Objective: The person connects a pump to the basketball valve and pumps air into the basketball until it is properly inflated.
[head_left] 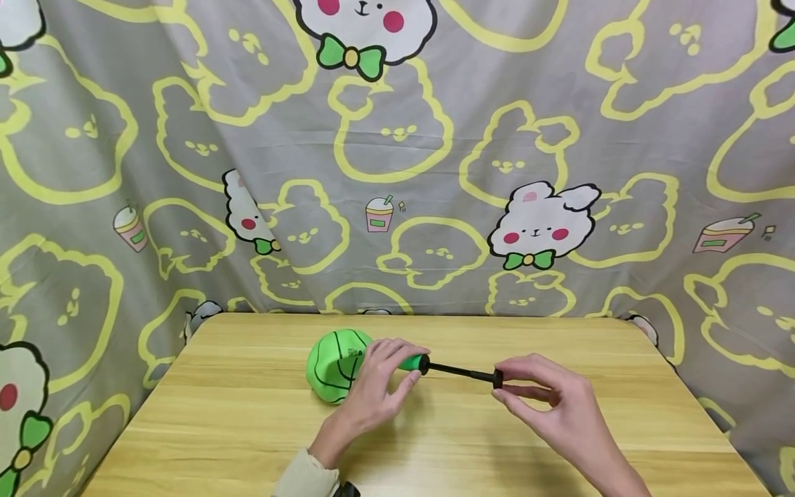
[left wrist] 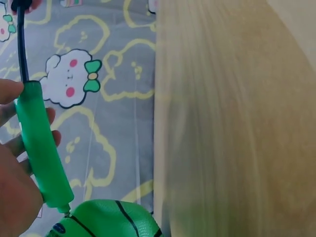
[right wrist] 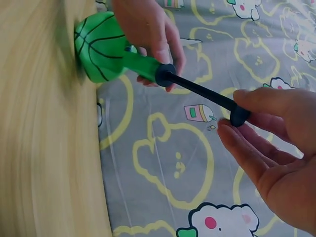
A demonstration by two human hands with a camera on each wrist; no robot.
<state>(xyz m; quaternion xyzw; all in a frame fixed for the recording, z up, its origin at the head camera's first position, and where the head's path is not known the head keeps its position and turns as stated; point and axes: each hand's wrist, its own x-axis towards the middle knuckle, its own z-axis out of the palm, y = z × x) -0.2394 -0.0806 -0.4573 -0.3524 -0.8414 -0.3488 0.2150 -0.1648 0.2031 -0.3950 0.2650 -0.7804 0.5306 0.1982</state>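
A small green hand pump (left wrist: 44, 143) has its nozzle at the surface of a green ball with black lines (head_left: 329, 369). The ball is dented inward on one side, as the head view shows. My left hand (head_left: 379, 383) grips the pump's green barrel, fingers over the top and thumb below. Out of the barrel's end extends a long black rod (right wrist: 202, 92). At its far end my right hand (head_left: 559, 407) pinches the black handle (right wrist: 239, 116) between thumb and fingertips. The pump lies roughly level above the table.
The light wooden table (head_left: 248, 428) carries the ball on its left-of-middle part. Behind it hangs a grey curtain (head_left: 435, 172) printed with yellow outlines and white rabbits, close along the back edge. A cream sleeve (head_left: 306, 476) covers the left forearm.
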